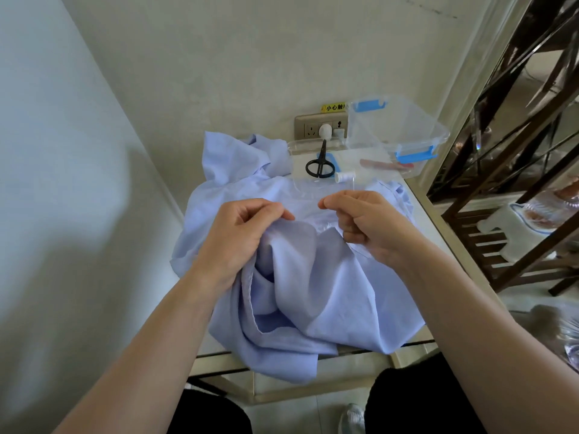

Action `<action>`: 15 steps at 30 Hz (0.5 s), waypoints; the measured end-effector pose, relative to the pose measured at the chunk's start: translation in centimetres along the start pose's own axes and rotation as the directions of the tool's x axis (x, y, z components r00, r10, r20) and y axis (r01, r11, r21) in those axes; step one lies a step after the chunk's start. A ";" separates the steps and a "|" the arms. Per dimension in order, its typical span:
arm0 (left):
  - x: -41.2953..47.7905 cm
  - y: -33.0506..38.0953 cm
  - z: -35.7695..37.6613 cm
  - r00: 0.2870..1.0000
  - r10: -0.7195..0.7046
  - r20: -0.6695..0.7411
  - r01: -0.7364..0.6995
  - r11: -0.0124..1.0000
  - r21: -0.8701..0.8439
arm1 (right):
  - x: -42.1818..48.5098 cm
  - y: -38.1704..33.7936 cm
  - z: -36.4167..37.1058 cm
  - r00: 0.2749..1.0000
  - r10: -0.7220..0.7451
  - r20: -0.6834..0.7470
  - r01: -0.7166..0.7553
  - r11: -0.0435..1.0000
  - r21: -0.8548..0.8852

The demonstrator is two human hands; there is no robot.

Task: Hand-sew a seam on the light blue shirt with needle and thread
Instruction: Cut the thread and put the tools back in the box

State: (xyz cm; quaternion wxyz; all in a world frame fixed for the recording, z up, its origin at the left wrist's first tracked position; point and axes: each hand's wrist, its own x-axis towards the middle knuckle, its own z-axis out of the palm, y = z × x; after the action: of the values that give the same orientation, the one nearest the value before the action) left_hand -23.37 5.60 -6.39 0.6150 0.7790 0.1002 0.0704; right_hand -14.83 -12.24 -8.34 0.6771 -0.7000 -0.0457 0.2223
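The light blue shirt [300, 277] lies crumpled over a small table, with folds hanging off the front edge. My left hand [241, 236] grips a raised fold of the shirt, its fingers curled into the cloth. My right hand [363, 220] is held just above the shirt with thumb and forefinger pinched together; a faint white thread runs down from it to the cloth. The needle itself is too small to make out. A white thread spool [344, 176] lies behind my hands.
Black scissors [320, 162] lie on a clear lid at the table's back. A clear plastic box [396, 130] with blue clasps stands at the back right, below a wall socket [319, 128]. A dark wooden rack [513, 189] stands to the right, a wall to the left.
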 end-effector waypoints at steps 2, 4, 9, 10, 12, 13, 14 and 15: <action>1.2 0.2 0.1 0.995 -0.098 0.029 0.100 0.993 -0.066 | 1.2 -0.3 -0.1 1.000 0.031 -0.001 -0.031 0.999 -0.038; 2.4 0.2 0.3 0.985 -0.166 0.047 0.170 0.982 -0.089 | 2.5 -0.7 -0.3 0.998 0.060 -0.002 -0.060 0.994 -0.089; 5.5 -0.1 0.6 0.953 -0.288 -0.093 0.268 0.946 -0.182 | 5.6 -1.1 0.1 0.988 0.151 0.041 -0.134 0.953 -0.273; 6.1 -0.2 0.6 0.944 -0.307 -0.118 0.281 0.940 -0.191 | 6.2 -0.9 0.1 0.986 0.164 0.044 -0.143 0.942 -0.305; 7.1 -0.5 0.5 0.936 -0.328 -0.126 0.301 0.934 -0.194 | 7.2 -0.6 -0.1 0.987 0.159 0.036 -0.135 0.924 -0.358; 7.6 -0.5 0.5 0.935 -0.335 -0.114 0.310 0.931 -0.190 | 7.7 -0.5 -0.2 0.990 0.137 0.029 -0.114 0.908 -0.404; 8.0 -0.6 0.5 0.934 -0.341 -0.104 0.319 0.930 -0.183 | 8.1 -0.5 -0.4 0.995 0.096 0.013 -0.080 0.886 -0.457; 8.4 -0.7 0.6 0.933 -0.346 -0.100 0.325 0.929 -0.178 | 8.6 -0.7 -0.5 0.999 0.038 -0.012 -0.039 0.866 -0.499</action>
State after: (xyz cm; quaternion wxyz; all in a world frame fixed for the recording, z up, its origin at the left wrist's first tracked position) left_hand -15.12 7.23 -7.30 0.6700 0.6928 0.2658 0.0221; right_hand -6.74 -9.51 -9.81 0.4690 -0.8520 -0.0871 0.2158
